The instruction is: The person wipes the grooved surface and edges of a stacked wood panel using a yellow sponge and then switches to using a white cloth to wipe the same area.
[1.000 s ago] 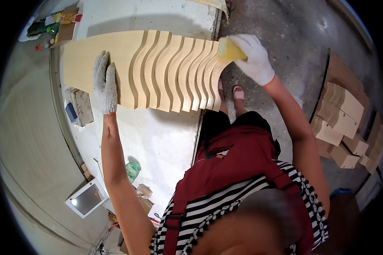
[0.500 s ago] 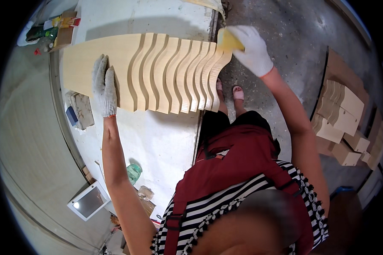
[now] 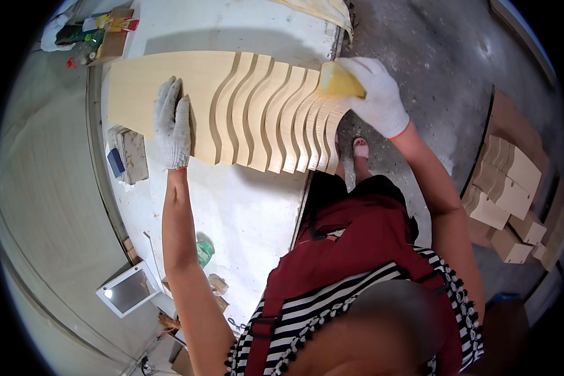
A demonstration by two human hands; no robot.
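Several pale wooden boards with wavy ends (image 3: pixel 276 119) lie fanned and overlapping across the white table (image 3: pixel 232 203), their stepped ends reaching past its right edge. My left hand (image 3: pixel 173 131), in a whitish knit glove, rests on the top board with its fingers stretched out flat. At the far right end of the fan, my gloved right hand (image 3: pixel 382 100) grips a yellow sponge-like block (image 3: pixel 341 81). The block presses against the outermost wavy edge; its underside and my fingertips there are hidden.
Left of the boards sit a worn block (image 3: pixel 131 156) and a small blue block (image 3: pixel 115 163). A green jar-like container (image 3: pixel 205 252) stands nearer me, and a white-framed panel (image 3: pixel 128 289) at lower left. More cut boards (image 3: pixel 504 178) are stacked on the floor at right.
My right hand and the yellow block have moved a little toward me along the wavy edge. My left hand stays flat on the boards. The whole view has shifted slightly.
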